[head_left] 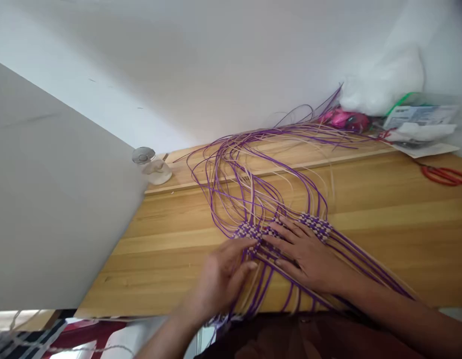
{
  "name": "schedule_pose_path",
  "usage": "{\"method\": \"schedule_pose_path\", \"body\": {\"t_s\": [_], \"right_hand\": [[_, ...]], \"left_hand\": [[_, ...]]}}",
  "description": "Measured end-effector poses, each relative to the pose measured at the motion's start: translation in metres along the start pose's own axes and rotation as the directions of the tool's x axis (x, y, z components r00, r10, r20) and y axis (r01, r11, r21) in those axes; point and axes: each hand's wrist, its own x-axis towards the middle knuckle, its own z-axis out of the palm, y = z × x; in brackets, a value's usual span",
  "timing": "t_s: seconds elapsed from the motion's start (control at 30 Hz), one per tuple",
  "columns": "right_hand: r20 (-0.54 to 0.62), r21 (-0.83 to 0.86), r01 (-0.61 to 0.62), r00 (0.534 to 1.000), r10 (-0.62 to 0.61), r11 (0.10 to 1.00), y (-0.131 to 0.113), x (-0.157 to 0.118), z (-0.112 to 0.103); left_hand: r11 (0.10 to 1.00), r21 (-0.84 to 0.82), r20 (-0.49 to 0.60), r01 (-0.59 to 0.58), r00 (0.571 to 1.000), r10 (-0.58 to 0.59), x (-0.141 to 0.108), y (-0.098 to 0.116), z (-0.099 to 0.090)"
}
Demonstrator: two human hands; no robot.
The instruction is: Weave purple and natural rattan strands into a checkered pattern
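Purple and beige cords form a checked woven piece (316,225) near the front of the wooden table. Long loose cords (249,144) curve from it toward the back, and more strands run toward the front edge. My right hand (303,252) lies flat over the middle of the weave, its fingers spread. At the left end of the weave is my left hand (225,269), thumb and index finger apart, with the index fingertip at the woven edge. The other fingers of my left hand are partly hidden.
On the wooden table (152,254), a clear jar (156,172) stands at the back left. Red-handled scissors (445,175), a pink bundle (345,119), papers and a white plastic bag (384,82) are at the back right. Walls bound the left and back.
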Motion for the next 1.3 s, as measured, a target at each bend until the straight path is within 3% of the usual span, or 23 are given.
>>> {"method": "schedule_pose_path", "body": {"t_s": [0.07,0.2,0.3,0.37,0.57,0.73,1.0,1.07,1.17,1.3], "right_hand": [[-0.024,0.056,0.004,1.000,-0.002,0.998,-0.005,-0.001,0.000],[-0.086,0.273,0.028,0.996,-0.004,0.962,-0.011,-0.006,-0.005],[-0.198,0.420,-0.014,0.974,0.107,0.907,-0.009,-0.020,-0.013],[-0.273,0.402,-0.037,0.949,0.158,0.915,-0.005,-0.032,-0.016],[-0.307,0.193,0.033,0.951,0.029,0.981,-0.001,-0.060,-0.011],[-0.252,0.214,0.068,0.968,-0.012,0.974,0.002,-0.055,-0.014],[-0.246,0.293,0.090,0.969,-0.016,0.952,0.016,-0.044,-0.014],[-0.236,0.354,0.055,0.971,0.032,0.934,0.017,-0.041,-0.014],[-0.223,0.500,-0.065,0.954,0.201,0.863,0.017,-0.035,-0.014],[-0.219,0.584,-0.164,0.911,0.348,0.795,0.017,-0.028,-0.013]], "left_hand": [[0.994,0.097,0.075,-0.059,0.996,0.052,-0.017,0.016,0.029],[0.944,0.306,0.141,-0.120,0.987,0.079,-0.035,0.012,0.063],[0.913,0.374,0.185,-0.164,0.978,0.100,-0.047,0.008,0.067],[0.902,0.396,0.186,-0.174,0.977,0.106,-0.056,0.011,0.068],[0.884,0.423,0.158,-0.198,0.977,0.143,-0.066,0.024,0.070],[0.904,0.361,0.129,-0.229,0.972,0.195,-0.052,0.035,0.065],[0.934,0.300,-0.045,-0.196,0.975,0.219,0.006,0.038,0.058],[0.934,0.269,0.024,-0.235,0.971,0.238,0.015,0.039,0.067],[0.923,0.237,0.171,-0.303,0.948,0.268,0.021,0.038,0.087],[0.962,0.171,0.157,-0.214,0.970,0.188,0.024,0.034,0.103]]}}
